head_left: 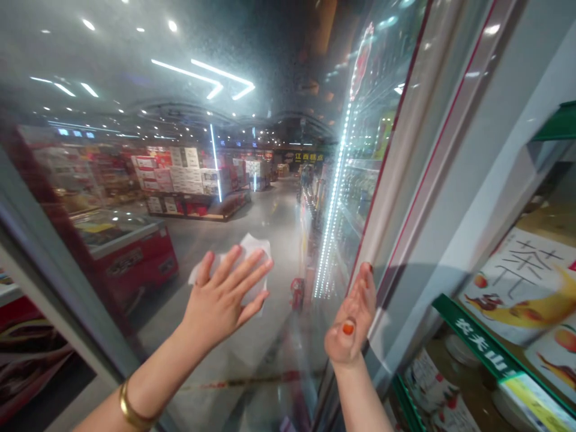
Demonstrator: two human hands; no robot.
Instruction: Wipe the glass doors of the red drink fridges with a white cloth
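- Head view: a white sheet (256, 244), thin and soft-looking, with creased, uneven edges, lies against the glass pane (288, 78), mostly covered by the left hand (231, 285).
- That hand is spread wide, holding the sheet flat under palm and fingers.
- The right hand (353, 318) stands upright beside the pale frame (396, 150); I cannot tell whether it grips the edge.
- The pane looks hazy towards its top.
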